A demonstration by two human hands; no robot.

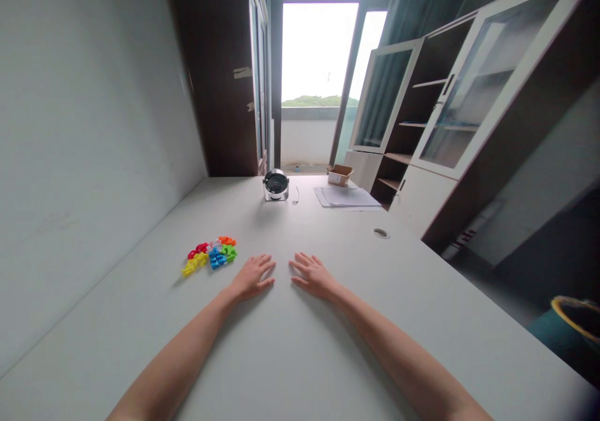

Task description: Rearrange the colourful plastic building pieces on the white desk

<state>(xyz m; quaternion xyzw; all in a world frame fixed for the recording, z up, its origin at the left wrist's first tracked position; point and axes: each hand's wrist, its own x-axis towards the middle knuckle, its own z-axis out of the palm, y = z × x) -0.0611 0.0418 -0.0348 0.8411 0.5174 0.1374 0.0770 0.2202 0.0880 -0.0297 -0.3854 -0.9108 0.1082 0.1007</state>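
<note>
My left hand (254, 277) lies flat on the white table (267, 358), fingers spread and holding nothing. Opposite it, my right hand (311, 275) also rests palm down with its fingers apart; a narrow gap separates the two. Just left of my left hand is a cluster of small plastic pieces: yellow pieces (194, 263), red pieces (197, 250), blue pieces (217, 258), green pieces (229, 253) and orange pieces (227, 240). A few pale pieces (214, 245) sit among them. Their exact kind is too small to tell. Neither hand touches them.
Toward the far edge stand a round silver-and-black device (276, 185), a small cardboard box (339, 175) and a stack of papers (347, 197). A cable hole (381, 233) is at the right. A wall (94, 158) borders the left; a glass-door cabinet (462, 108) stands right.
</note>
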